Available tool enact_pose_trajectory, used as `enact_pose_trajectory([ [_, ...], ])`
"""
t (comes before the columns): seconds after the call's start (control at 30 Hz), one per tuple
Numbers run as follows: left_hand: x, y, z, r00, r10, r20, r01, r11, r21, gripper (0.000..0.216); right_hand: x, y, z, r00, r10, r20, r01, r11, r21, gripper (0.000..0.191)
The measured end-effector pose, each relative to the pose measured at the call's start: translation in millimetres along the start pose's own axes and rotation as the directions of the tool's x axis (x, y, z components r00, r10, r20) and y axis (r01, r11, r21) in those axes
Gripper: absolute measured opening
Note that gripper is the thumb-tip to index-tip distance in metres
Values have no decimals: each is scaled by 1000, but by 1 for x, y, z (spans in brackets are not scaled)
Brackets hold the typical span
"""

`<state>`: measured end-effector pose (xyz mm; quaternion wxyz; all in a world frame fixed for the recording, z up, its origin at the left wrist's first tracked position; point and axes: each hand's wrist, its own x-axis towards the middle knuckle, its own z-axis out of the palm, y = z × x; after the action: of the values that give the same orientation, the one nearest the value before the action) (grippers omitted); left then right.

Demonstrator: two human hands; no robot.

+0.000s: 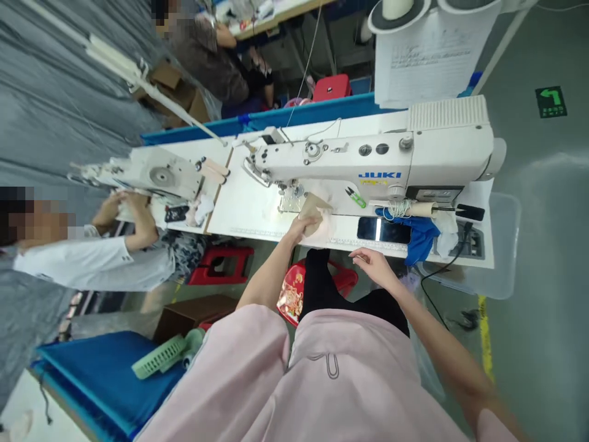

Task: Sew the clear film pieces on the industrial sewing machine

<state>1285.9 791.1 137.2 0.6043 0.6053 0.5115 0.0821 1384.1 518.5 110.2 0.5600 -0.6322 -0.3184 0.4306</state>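
Note:
My left hand is at the front of the white sewing machine, its fingers closed on a flat tan piece. I cannot tell whether that piece is card or cloth. Pale pink fabric lies under and beside it, just right of the needle area. Off the table's front edge, above my lap, my right hand hangs with loosely bent fingers and nothing visible in them. Green thread snips lie behind a black phone on the table.
Blue cloth and a thread cone lie at the table's right end. Below is a red stool. To the left, a co-worker sits at another sewing machine. A second person sits behind the blue partition.

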Motion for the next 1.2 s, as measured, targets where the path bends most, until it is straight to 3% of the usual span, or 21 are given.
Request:
enact_pose_trajectory([
  [0.13, 1, 2, -7, 999, -30, 45, 27, 998, 56, 29, 53, -11, 20, 981, -88, -173, 105, 990, 90, 24],
  [0.33, 15, 4, -28, 974, -146, 172, 146, 989, 15, 26, 127, -15, 29, 943, -42, -329, 109, 976, 187, 35],
  [0.43, 26, 9, -36, 942, -231, 244, 244, 970, -24, 27, 140, -12, 31, 944, 20, -330, 69, 964, 256, 42],
  [0.53, 35, 16, -35, 912, -269, 311, 299, 953, -55, 31, 142, -11, 38, 965, 57, -258, 33, 942, 333, 43],
  [0.63, 37, 19, -25, 884, -269, 382, 317, 946, -66, 30, 142, -17, 50, 975, 28, -219, 57, 926, 373, 42],
  [0.73, 31, 18, -14, 868, -223, 444, 288, 954, -85, 28, 142, -24, 60, 961, -29, -276, 132, 922, 364, 44],
  [0.9, 26, 13, 0, 870, -56, 489, 139, 981, -136, 36, 143, -22, 73, 902, -108, -417, 244, 926, 287, 42],
  [1.07, 28, 4, 8, 886, 276, 374, -215, 957, -197, 68, 147, -20, 88, 815, -171, -553, 313, 934, 171, 47],
  [1.13, 27, 1, 7, 841, 435, 322, -397, 900, -178, 78, 148, -22, 95, 783, -191, -592, 308, 946, 103, 50],
  [1.2, 26, -3, 5, 752, 593, 288, -592, 800, -99, 72, 148, -25, 101, 756, -203, -623, 267, 964, 10, 53],
])
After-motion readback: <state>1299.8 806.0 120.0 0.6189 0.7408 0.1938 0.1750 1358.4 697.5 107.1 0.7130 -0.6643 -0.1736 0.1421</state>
